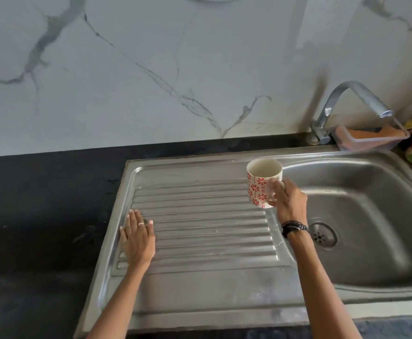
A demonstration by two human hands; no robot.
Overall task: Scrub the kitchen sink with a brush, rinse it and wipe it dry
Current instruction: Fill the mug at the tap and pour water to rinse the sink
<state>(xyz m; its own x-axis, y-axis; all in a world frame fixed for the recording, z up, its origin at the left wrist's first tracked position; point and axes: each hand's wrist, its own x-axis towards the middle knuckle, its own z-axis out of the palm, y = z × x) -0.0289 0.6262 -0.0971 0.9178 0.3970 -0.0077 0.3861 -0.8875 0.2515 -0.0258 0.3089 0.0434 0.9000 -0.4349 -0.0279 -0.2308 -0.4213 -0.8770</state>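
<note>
While the steel sink [371,241] spans the dark counter, rigid and likely slick, its ribbed drainboard [200,228] carries the left hand [137,237], fingers straight, flat. Right hand [289,201] grips the mug [261,182] by its handle side: ceramic, light, probably fragile. No brush visible.

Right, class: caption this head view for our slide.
Right hand holds floral mug over sink drainboard; left hand rests flat.
</note>
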